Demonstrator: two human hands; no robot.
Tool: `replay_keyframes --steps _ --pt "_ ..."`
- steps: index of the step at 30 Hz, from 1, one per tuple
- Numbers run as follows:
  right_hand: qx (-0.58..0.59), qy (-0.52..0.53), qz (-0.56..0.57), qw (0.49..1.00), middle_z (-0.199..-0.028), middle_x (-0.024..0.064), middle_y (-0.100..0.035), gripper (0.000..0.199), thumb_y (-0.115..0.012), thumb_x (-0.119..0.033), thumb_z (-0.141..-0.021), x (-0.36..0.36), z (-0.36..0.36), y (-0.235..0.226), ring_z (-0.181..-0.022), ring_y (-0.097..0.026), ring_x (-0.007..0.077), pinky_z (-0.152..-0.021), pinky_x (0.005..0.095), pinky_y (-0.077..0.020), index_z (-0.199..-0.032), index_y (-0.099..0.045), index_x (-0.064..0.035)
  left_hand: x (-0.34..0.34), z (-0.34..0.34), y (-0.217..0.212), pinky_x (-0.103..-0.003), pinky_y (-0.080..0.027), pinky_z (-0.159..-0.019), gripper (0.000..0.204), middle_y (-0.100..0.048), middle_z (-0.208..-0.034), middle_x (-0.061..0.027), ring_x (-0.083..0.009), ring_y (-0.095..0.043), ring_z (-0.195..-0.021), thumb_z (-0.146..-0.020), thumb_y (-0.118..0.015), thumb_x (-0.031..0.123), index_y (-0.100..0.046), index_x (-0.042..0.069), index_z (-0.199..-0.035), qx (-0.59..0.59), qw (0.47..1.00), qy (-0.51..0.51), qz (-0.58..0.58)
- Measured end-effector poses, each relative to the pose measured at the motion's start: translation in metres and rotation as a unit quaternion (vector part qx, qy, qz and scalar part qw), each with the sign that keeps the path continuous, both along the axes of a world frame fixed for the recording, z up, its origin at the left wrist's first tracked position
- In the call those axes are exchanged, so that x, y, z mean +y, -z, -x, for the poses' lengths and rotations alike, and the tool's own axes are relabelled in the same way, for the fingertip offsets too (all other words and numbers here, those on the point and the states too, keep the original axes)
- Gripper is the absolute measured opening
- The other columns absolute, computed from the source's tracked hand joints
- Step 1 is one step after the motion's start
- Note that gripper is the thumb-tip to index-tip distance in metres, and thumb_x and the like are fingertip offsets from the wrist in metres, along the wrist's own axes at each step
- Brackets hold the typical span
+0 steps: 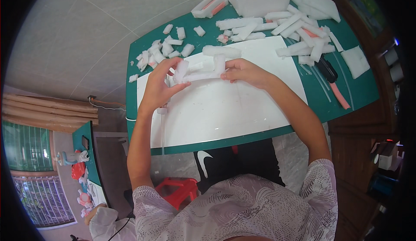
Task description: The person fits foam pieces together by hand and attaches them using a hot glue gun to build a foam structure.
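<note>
Holding one white foam frame point(200, 70) between left hand point(159, 85) and right hand point(243, 72).

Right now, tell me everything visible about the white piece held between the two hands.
The white piece is a foam-like, rough-edged bar with short prongs sticking up, one near each end. It lies roughly level just above the white board on the green table. The left hand pinches its left end, the right hand its right end. Whether it touches the board cannot be told.
</note>
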State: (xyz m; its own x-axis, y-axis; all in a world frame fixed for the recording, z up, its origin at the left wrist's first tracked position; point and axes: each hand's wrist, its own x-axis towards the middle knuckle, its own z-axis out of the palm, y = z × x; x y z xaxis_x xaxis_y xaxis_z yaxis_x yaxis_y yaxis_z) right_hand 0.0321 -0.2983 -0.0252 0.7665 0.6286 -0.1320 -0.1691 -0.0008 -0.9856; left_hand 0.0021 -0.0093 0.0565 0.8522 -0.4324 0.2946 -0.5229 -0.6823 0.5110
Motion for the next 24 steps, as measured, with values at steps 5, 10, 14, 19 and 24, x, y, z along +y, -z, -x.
replay_keyframes --steps 5,10,14,19,24 --pt "-0.003 0.009 0.000 1.000 -0.103 0.0060 -0.067 0.039 -0.073 -0.028 -0.090 0.001 0.001 0.002 -0.090 -0.056 0.0124 -0.078 0.0255 -0.0455 -0.116 -0.069 -0.0003 0.000 0.000 0.002 -0.034 -0.052 -0.086 0.068 -0.064 -0.127 -0.0095 -0.0218 -0.062 -0.104 -0.068 -0.091 0.017 -0.061 0.008 -0.128 0.011 1.000 -0.001 0.004" --pt "-0.004 0.010 0.010 1.000 -0.101 0.0060 -0.067 0.038 -0.073 -0.028 -0.090 0.001 0.001 0.002 -0.090 -0.056 0.0124 -0.078 0.0256 -0.0452 -0.116 -0.069 -0.0003 -0.001 0.001 0.002 -0.035 -0.051 -0.090 0.080 -0.057 -0.138 -0.0094 -0.0228 -0.060 -0.111 -0.071 -0.090 0.016 -0.052 0.011 -0.141 0.026 1.000 -0.004 0.007" --pt "-0.001 0.015 0.012 1.000 -0.100 0.0062 -0.067 0.037 -0.074 -0.027 -0.090 0.001 -0.001 0.004 -0.088 -0.055 0.0123 -0.076 0.0252 -0.0444 -0.115 -0.069 0.0000 -0.003 0.003 0.003 -0.033 -0.051 -0.085 0.087 -0.053 -0.140 -0.0087 -0.0206 -0.057 -0.107 -0.071 -0.088 0.016 -0.047 0.011 -0.147 0.034 0.999 -0.003 0.019" --pt "0.004 0.022 0.014 1.000 -0.099 0.0063 -0.067 0.037 -0.074 -0.027 -0.090 0.002 0.000 0.001 -0.085 -0.054 0.0123 -0.074 0.0248 -0.0436 -0.115 -0.069 0.0000 -0.002 0.002 0.013 -0.031 -0.051 -0.088 0.087 -0.048 -0.144 -0.0161 -0.0178 -0.061 -0.101 -0.077 -0.082 0.007 -0.039 0.010 -0.153 0.129 0.980 -0.011 0.151" --pt "0.002 0.008 0.029 1.000 -0.104 0.0056 -0.066 0.040 -0.072 -0.024 -0.089 0.001 0.000 0.001 -0.094 -0.056 0.0124 -0.082 0.0271 -0.0445 -0.120 -0.066 0.0011 -0.005 0.002 0.017 -0.030 -0.051 -0.088 0.081 -0.047 -0.140 -0.0158 -0.0165 -0.063 -0.098 -0.081 -0.074 0.000 -0.038 0.008 -0.152 0.162 0.963 -0.004 0.213"
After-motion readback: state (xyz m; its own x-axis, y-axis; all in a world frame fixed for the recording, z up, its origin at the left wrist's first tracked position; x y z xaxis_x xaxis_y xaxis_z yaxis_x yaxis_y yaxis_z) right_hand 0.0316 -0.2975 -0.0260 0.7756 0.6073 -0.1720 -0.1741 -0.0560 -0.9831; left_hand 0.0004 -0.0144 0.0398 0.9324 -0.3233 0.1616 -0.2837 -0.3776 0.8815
